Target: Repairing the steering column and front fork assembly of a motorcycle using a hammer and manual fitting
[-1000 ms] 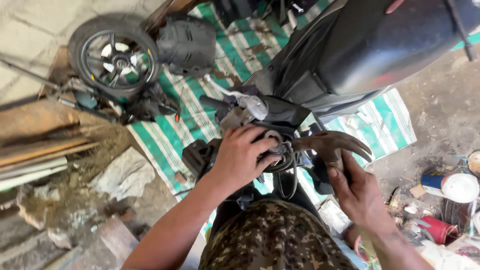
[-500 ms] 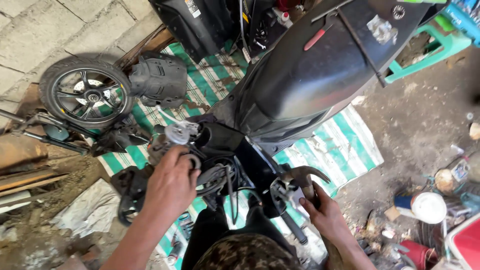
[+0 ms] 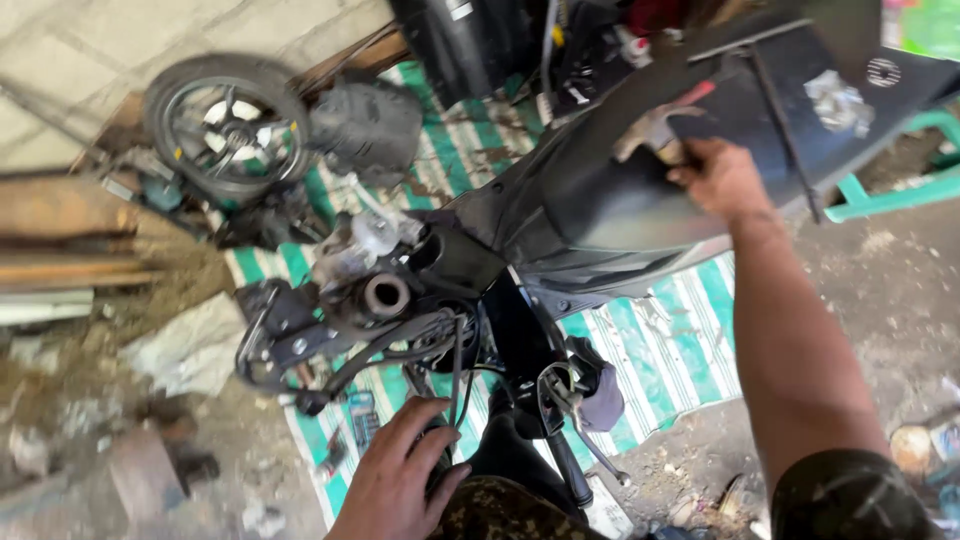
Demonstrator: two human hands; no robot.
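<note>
A stripped black scooter [image 3: 600,200] lies on its side over a green and white striped mat [image 3: 690,350]. Its steering column tube [image 3: 385,295] and a tangle of black cables [image 3: 400,345] are exposed in the middle. My left hand [image 3: 400,475] rests near the bottom, fingers spread, touching the cables and a black part below them. My right hand [image 3: 720,175] is stretched far up and grips the edge of the scooter's black body panel. A handlebar with a brake lever [image 3: 570,420] points toward me.
A loose wheel with a tyre [image 3: 225,125] and a black engine cover [image 3: 365,125] lie at the upper left. Wooden planks [image 3: 70,240] and rubble line the left side. A green plastic stool [image 3: 890,190] stands at the right. Tins sit at the lower right [image 3: 915,445].
My right hand left the handlebar area and reached up to the body panel. My left hand dropped from the steering column to the lower cables. The view shifted upward.
</note>
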